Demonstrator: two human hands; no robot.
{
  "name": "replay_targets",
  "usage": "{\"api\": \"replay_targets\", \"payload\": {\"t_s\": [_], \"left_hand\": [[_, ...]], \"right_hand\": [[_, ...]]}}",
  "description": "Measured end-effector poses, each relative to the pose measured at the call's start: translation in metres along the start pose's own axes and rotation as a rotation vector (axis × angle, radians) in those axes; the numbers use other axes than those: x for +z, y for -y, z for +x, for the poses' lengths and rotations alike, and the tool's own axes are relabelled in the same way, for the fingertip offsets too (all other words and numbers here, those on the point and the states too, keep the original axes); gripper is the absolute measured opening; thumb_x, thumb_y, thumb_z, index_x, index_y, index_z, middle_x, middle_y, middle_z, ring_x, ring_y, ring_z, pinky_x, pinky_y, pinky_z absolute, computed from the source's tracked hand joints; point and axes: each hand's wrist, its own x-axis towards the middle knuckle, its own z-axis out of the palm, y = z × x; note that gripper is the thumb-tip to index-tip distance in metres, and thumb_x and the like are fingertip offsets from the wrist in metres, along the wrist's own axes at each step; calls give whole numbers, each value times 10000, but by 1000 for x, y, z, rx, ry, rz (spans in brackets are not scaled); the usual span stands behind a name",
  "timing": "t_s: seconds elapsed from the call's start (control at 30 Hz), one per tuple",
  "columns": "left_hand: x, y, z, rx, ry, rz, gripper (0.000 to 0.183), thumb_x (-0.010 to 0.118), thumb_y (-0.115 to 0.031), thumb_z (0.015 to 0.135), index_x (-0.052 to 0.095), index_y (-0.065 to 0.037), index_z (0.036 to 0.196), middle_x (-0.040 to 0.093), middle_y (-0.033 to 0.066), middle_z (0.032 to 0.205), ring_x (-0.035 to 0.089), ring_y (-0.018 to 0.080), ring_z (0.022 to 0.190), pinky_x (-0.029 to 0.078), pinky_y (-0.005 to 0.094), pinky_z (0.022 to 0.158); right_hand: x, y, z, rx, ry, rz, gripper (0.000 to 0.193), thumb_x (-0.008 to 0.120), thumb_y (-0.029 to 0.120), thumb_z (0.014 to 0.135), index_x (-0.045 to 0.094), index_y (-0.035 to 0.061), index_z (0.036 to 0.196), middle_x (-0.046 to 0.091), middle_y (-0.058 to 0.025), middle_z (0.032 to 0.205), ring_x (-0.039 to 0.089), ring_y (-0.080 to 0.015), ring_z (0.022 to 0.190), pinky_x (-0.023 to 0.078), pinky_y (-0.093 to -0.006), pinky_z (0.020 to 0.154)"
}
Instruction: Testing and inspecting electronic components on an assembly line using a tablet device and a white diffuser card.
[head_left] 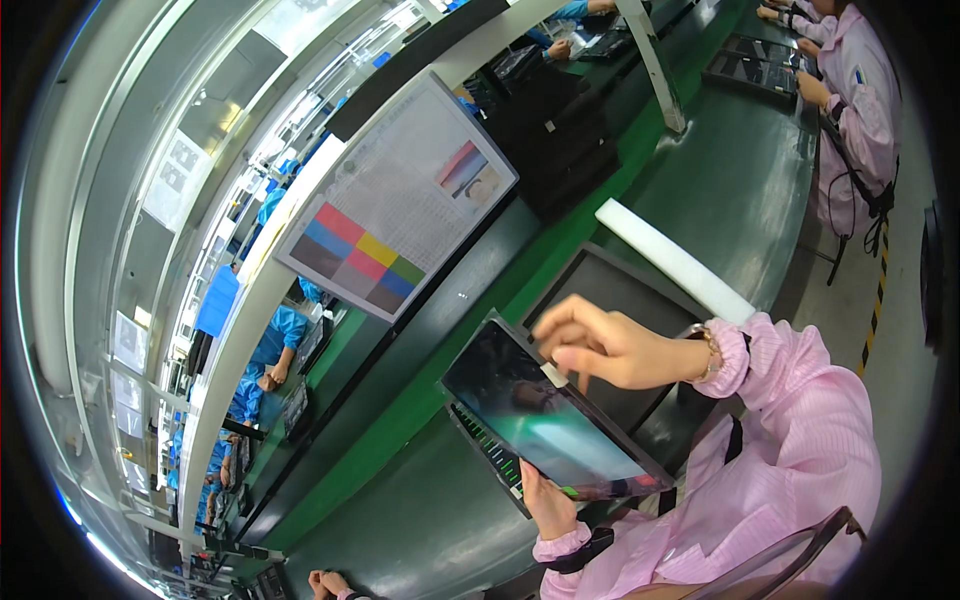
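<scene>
A flat, dark glossy display panel [545,410] lies tilted in front of me, with light glare across its face. My left hand [550,505] grips its near lower edge, the thumb resting on the front. Over the opposite edge hovers my right hand [625,347], slightly blurred, its bent fingers apart and nothing visible between them. A small white tab [553,375] sits on the panel's edge just under that hand. Behind the panel shows a dark piece with a row of green stripes [485,437], partly hidden. A dark, shallow tray [590,285] lies beyond my right hand.
A white foam bar [675,258] lies beside the tray on the green worktable [740,180]. A sign board with coloured blocks [400,200] stands across the bench. Co-workers in pink [860,110] and blue [275,335] work nearby; another person's hands [328,583] show at the bottom.
</scene>
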Motion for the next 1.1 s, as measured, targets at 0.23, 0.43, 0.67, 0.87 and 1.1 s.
{"api": "replay_targets", "payload": {"t_s": [0.23,0.43,0.67,0.87,1.1], "left_hand": [[-3,-2,-11,-32,23,26,368,393,-214,991,416,-40,1315,510,59,1268,492,186,1149,382,335,989],[-10,-7,-14,-64,63,64,366,382,-205,992,412,-36,1315,510,59,1264,495,189,1149,379,341,998],[-7,-4,-12,-77,50,44,358,376,-217,995,429,-28,1294,528,66,1239,509,191,1128,388,333,978],[-4,-8,0,3,-29,65,347,376,-224,996,445,-31,1275,528,68,1234,507,188,1124,391,329,969],[22,-36,15,158,3,108,346,377,-210,992,449,-24,1274,514,60,1254,494,184,1137,382,327,980]], "right_hand": [[0,20,24,-42,-96,28,285,455,227,982,423,25,1180,505,11,648,467,-46,524,380,-213,486],[-13,23,23,104,173,211,210,432,223,989,479,63,1117,456,47,600,405,-18,510,300,-193,452],[-14,12,15,213,88,218,185,425,159,980,464,31,1108,599,-69,618,457,-83,371,345,-205,384],[-5,-39,3,154,195,86,294,445,222,982,538,6,1157,641,-76,899,633,-125,816,522,-266,712],[-16,-31,21,349,345,706,555,315,436,1000,479,-22,1267,555,-69,1223,520,-130,1105,405,-307,975]]}}
